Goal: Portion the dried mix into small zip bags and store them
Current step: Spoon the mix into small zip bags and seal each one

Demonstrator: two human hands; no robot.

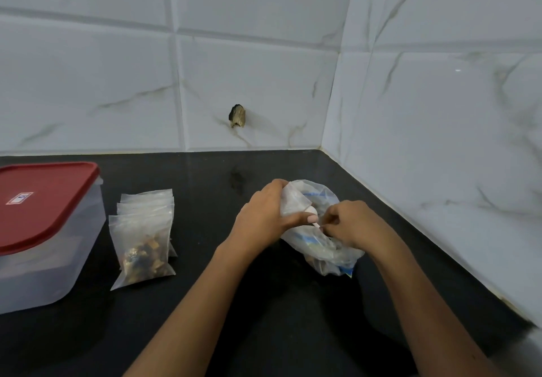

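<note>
Black bench (264, 318), tiled corner. Left hand (261, 215) fingers grip plastic bag (319, 197). Right hand (349, 224) fingers curled, pinching its opening.

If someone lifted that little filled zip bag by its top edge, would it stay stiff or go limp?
Probably limp: the filled zip bag is thin clear film. The dried pieces sit bunched at its lower end, so it would likely hang bottom-heavy. It may slide on the glossy black counter.

Forearms converging; left hand (264, 215) gripping, right hand (349, 224) pinching
</note>
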